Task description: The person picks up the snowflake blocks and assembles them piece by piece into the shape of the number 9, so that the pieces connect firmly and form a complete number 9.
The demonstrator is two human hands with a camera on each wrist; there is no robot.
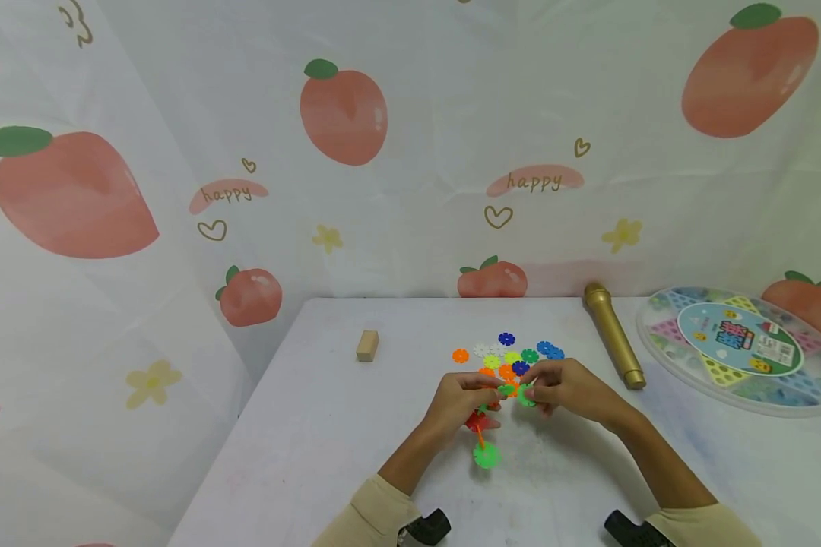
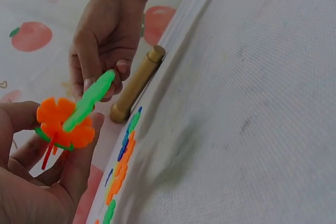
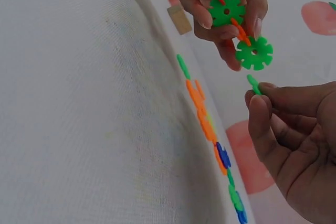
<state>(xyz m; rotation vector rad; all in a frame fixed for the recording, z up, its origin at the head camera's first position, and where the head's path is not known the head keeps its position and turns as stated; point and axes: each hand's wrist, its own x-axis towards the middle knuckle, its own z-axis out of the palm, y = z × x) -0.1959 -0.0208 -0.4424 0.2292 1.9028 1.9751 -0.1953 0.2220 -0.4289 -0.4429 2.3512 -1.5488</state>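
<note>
My left hand [image 1: 451, 406] holds a chain of slotted plastic snowflake discs [image 1: 486, 456]: green, orange and red pieces joined edge to edge. One end of the chain hangs toward me, below the hand. In the right wrist view, a green disc [image 3: 262, 59] forms its near end, poking out past the left fingertips. My right hand [image 1: 568, 387] pinches a single green snowflake disc [image 3: 253, 83] between thumb and index finger, edge-on, close to that end. Behind both hands, loose snowflake discs [image 1: 492, 361] in orange, white, yellow, green and blue lie on the table.
On the white table [image 1: 301, 456] a small wooden block [image 1: 367, 346] stands at the back left. A gold microphone-shaped stick [image 1: 614, 334] lies right of the discs. Farther right is a round clear-lidded case [image 1: 664, 372]. A fruit-print cloth [image 1: 410, 228] hangs behind.
</note>
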